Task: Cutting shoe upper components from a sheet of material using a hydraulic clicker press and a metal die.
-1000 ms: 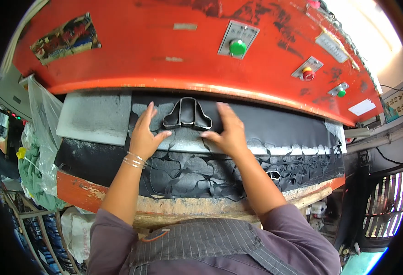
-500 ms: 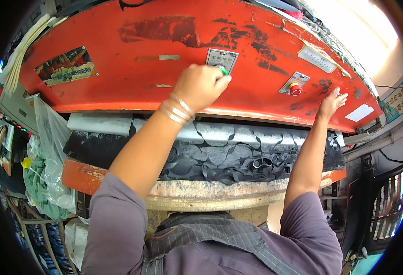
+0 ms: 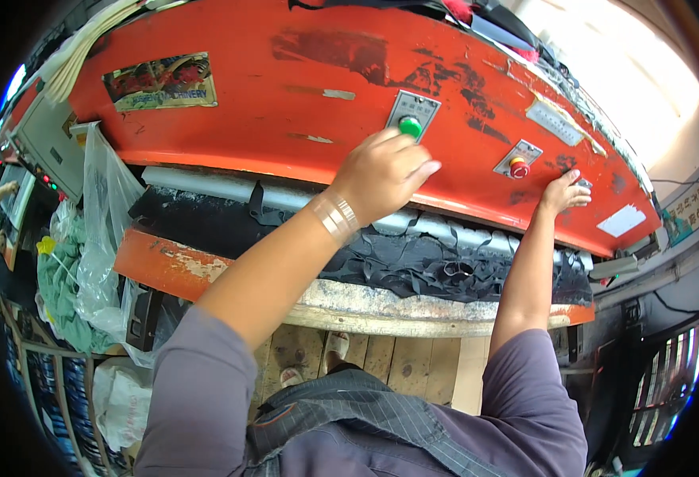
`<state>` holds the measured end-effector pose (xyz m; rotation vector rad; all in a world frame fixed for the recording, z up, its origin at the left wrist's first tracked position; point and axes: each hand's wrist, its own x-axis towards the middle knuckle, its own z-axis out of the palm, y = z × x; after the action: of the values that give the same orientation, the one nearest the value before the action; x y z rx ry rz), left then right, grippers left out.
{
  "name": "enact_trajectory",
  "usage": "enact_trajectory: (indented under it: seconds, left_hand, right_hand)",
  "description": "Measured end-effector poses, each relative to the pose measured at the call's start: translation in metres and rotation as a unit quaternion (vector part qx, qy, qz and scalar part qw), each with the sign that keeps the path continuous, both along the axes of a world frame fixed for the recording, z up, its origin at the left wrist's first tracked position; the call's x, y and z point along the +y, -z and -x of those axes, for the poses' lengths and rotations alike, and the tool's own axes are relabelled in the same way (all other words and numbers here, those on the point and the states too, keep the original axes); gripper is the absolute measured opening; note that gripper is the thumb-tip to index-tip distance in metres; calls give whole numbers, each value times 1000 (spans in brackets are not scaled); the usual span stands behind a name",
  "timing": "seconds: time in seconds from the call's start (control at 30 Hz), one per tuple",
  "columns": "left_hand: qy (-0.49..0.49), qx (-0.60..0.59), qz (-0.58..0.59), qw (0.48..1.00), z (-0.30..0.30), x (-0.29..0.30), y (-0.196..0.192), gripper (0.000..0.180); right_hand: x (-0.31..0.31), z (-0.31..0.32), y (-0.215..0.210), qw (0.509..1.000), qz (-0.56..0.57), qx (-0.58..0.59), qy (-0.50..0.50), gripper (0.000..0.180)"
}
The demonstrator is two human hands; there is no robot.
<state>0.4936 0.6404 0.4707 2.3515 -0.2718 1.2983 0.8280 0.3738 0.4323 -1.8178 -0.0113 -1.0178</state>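
Head-worn fisheye above hands (image 3: 385,176), near, facing down-forward at red machine (image 3: 254,103).

Left hand (image 3: 387,172), bangles (image 3: 336,219) on wrist, fingers blurred just below green button (image 3: 410,127); can't tell if touching. Right hand (image 3: 563,195) at red panel (image 3: 246,103), right of red knob (image 3: 518,168). Black scraps (image 3: 397,266) below, clear bag (image 3: 101,246) at left.

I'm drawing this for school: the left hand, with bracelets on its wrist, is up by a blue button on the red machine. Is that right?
Almost! The button is green, not blue. The head view shows it beside the left hand, with bracelets, on the red machine.
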Motion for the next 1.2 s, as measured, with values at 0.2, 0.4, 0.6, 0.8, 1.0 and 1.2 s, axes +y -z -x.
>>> enact_trajectory:
  seconds: [0.2,0.4,0.6,0.8,1.0,1.2]
  left_hand:
    - [-70,130,14,989,-26,22,10,28]
    - [-47,379,89,920,100,-22,82,29]
    - [-154,408,122,891,179,-84,138,27]
    - [-279,337,103,893,171,-114,135,25]
    - [-265,376,127,879,187,-134,137,32]
    - [-97,671,127,724,192,-120,87,39]
  right_hand:
    - [-7,-4,14,996,80,0,-33,96]
    - [-66,-18,11,987,138,41,-78,85]
    - [28,119,-46,952,-8,-177,-250,35]
    - [173,278,-46,675,265,-336,-601,34]
    - [205,272,-12,521,456,-273,-668,26]
    - [212,254,47,485,568,-262,-611,33]
